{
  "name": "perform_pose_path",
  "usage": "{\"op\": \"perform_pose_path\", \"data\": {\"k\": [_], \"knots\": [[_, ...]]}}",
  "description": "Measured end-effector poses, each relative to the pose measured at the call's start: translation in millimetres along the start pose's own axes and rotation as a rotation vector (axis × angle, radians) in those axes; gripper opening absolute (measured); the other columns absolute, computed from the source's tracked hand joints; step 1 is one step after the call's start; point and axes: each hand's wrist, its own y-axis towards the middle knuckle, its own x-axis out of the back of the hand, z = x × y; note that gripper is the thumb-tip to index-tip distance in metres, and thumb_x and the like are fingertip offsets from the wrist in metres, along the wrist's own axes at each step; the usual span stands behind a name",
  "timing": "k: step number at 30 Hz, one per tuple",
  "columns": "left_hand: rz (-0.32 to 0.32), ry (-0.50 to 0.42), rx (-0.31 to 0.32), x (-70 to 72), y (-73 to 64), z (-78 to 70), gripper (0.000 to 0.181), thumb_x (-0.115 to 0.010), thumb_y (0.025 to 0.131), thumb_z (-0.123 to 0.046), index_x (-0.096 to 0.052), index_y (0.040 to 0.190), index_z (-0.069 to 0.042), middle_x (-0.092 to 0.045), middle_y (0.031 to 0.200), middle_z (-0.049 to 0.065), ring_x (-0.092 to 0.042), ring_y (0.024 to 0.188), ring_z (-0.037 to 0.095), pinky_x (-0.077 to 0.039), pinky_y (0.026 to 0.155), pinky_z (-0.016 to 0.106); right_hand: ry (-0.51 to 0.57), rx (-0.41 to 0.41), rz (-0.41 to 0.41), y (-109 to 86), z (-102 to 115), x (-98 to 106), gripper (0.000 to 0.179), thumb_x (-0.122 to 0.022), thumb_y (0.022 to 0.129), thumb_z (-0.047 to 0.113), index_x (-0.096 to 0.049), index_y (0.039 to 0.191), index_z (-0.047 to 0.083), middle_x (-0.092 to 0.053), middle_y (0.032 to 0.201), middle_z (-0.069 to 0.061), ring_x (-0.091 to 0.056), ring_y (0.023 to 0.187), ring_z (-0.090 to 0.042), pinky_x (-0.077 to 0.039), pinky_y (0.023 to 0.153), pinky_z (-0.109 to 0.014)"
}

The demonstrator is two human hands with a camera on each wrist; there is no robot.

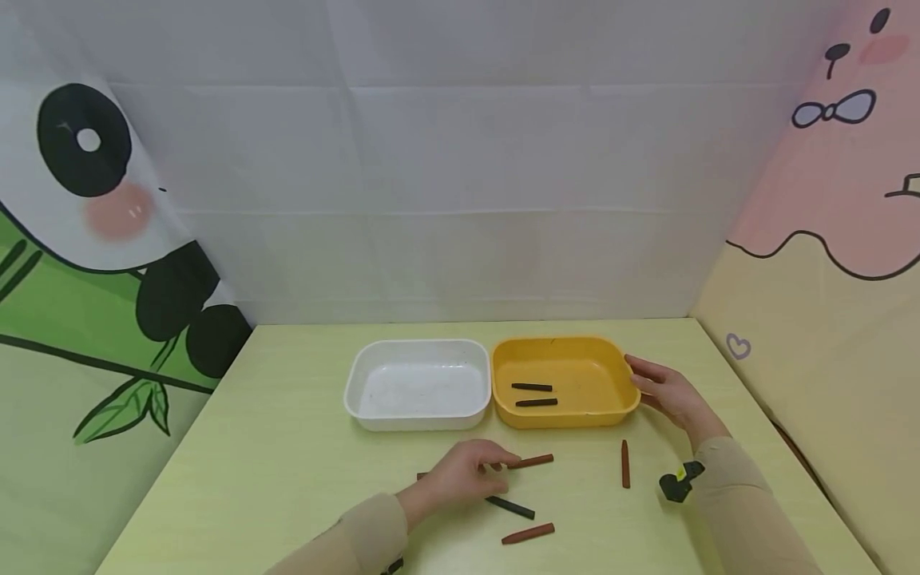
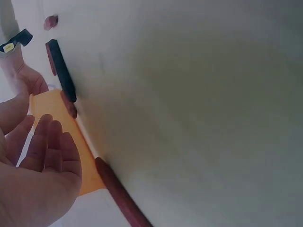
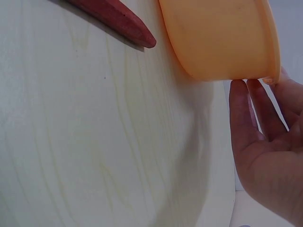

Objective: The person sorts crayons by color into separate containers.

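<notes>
My left hand [image 1: 463, 475] hovers over the table with loosely bent fingers, its fingertips at the near end of a brown crayon [image 1: 532, 461]. In the left wrist view nothing shows between the thumb and fingers [image 2: 47, 146]. A black crayon [image 1: 512, 508] lies partly beneath this hand, and another brown crayon [image 1: 528, 533] lies closer to me. My right hand [image 1: 668, 391] touches the right end of the yellow tray [image 1: 568, 421]; in the right wrist view its fingers [image 3: 244, 109] rest against the outer wall. Two black crayons [image 1: 536, 402] lie inside that tray.
A white tray [image 1: 417, 423] stands directly left of the yellow one. One brown crayon [image 1: 625, 463] lies before the yellow tray's right side. Left of my left hand, the end of another brown crayon [image 1: 421, 476] shows. A white cloth wall [image 1: 460, 263] rises behind the table.
</notes>
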Motion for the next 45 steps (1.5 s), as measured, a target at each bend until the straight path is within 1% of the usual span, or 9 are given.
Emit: {"op": "perform_pose_path", "data": {"k": [3, 7, 11, 15, 23, 30, 36, 41, 45], "knots": [[0.01, 0.028, 0.002, -3.0, -2.0, -0.1, 0.04, -0.083, 0.08, -0.009, -0.074, 0.119, -0.015, -0.069, 0.109, -0.006, -0.059, 0.096, 0.007, -0.051, 0.087, 0.026, -0.003, 0.005, 0.005, 0.5, 0.2, 0.7, 0.06, -0.05, 0.105, 0.014, -0.02, 0.153, -0.006, -0.015, 0.158, -0.03, -0.052, 0.107, 0.007, -0.051, 0.094, -0.022], [0.04, 0.027, -0.015, -4.6, -2.9, 0.7, 0.044, -0.085, 0.078, -0.011, -0.074, 0.12, -0.014, -0.068, 0.112, -0.009, -0.059, 0.101, 0.005, -0.05, 0.091, 0.025, -0.002, 0.007, 0.006, 1.2, 0.6, 0.6, 0.06, -0.051, 0.105, 0.013, -0.021, 0.153, -0.006, -0.016, 0.157, -0.031, -0.053, 0.107, 0.007, -0.051, 0.093, -0.021], [0.078, 0.072, -0.062, -4.6, -4.4, 2.6, 0.042, -0.085, 0.079, -0.011, -0.074, 0.119, -0.014, -0.068, 0.112, -0.011, -0.059, 0.102, 0.003, -0.048, 0.092, 0.023, -0.008, 0.004, 0.007, 1.1, 0.4, -0.3, 0.059, -0.05, 0.105, 0.014, -0.021, 0.153, -0.006, -0.016, 0.157, -0.031, -0.052, 0.111, 0.003, -0.05, 0.094, -0.023], [0.094, 0.133, -0.104, -4.4, -5.5, 3.9, 0.038, -0.084, 0.079, -0.012, -0.075, 0.117, -0.015, -0.068, 0.112, -0.011, -0.058, 0.102, 0.001, -0.047, 0.093, 0.021, -0.011, -0.007, 0.004, 0.5, 0.0, -0.4, 0.06, -0.051, 0.105, 0.015, -0.022, 0.154, -0.004, -0.017, 0.158, -0.029, -0.052, 0.115, -0.001, -0.049, 0.096, -0.024], [0.133, 0.162, -0.114, -5.8, -4.3, 7.8, 0.038, -0.086, 0.078, -0.014, -0.077, 0.114, -0.018, -0.068, 0.107, -0.016, -0.056, 0.098, -0.002, -0.046, 0.089, 0.018, -0.016, 0.0, 0.01, 0.3, -1.0, 0.9, 0.059, -0.05, 0.106, 0.015, -0.022, 0.154, -0.004, -0.018, 0.158, -0.028, -0.052, 0.118, -0.003, -0.048, 0.098, -0.026], [0.137, 0.188, -0.141, -7.3, -1.8, 10.8, 0.033, -0.086, 0.078, -0.012, -0.079, 0.11, -0.018, -0.069, 0.102, -0.017, -0.057, 0.097, -0.003, -0.046, 0.089, 0.017, -0.013, 0.002, 0.016, 1.5, -1.2, 1.8, 0.06, -0.051, 0.105, 0.016, -0.022, 0.154, -0.004, -0.018, 0.158, -0.028, -0.052, 0.119, -0.003, -0.048, 0.099, -0.026], [0.138, 0.201, -0.144, -8.7, -1.6, 11.8, 0.029, -0.085, 0.078, -0.01, -0.08, 0.105, -0.018, -0.066, 0.095, -0.018, -0.055, 0.09, -0.004, -0.046, 0.085, 0.016, -0.017, -0.003, 0.011, 2.4, -1.7, 2.1, 0.059, -0.05, 0.105, 0.016, -0.022, 0.154, -0.004, -0.019, 0.158, -0.028, -0.052, 0.12, -0.005, -0.049, 0.098, -0.026], [0.129, 0.177, -0.145, -10.7, -1.7, 13.6, 0.025, -0.084, 0.077, -0.005, -0.082, 0.099, -0.016, -0.065, 0.088, -0.018, -0.054, 0.083, -0.007, -0.046, 0.08, 0.013, -0.019, -0.006, 0.013, 2.4, -1.8, 1.8, 0.06, -0.051, 0.105, 0.017, -0.022, 0.154, -0.003, -0.018, 0.158, -0.028, -0.052, 0.118, -0.004, -0.049, 0.097, -0.025], [0.12, 0.152, -0.154, -11.0, -0.9, 14.1, 0.023, -0.084, 0.076, -0.002, -0.082, 0.095, -0.014, -0.065, 0.084, -0.016, -0.054, 0.08, -0.007, -0.046, 0.077, 0.013, -0.033, -0.006, 0.01, 1.8, -1.4, 1.8, 0.06, -0.051, 0.105, 0.017, -0.022, 0.154, -0.003, -0.018, 0.158, -0.027, -0.051, 0.123, -0.009, -0.048, 0.098, -0.026]]}}
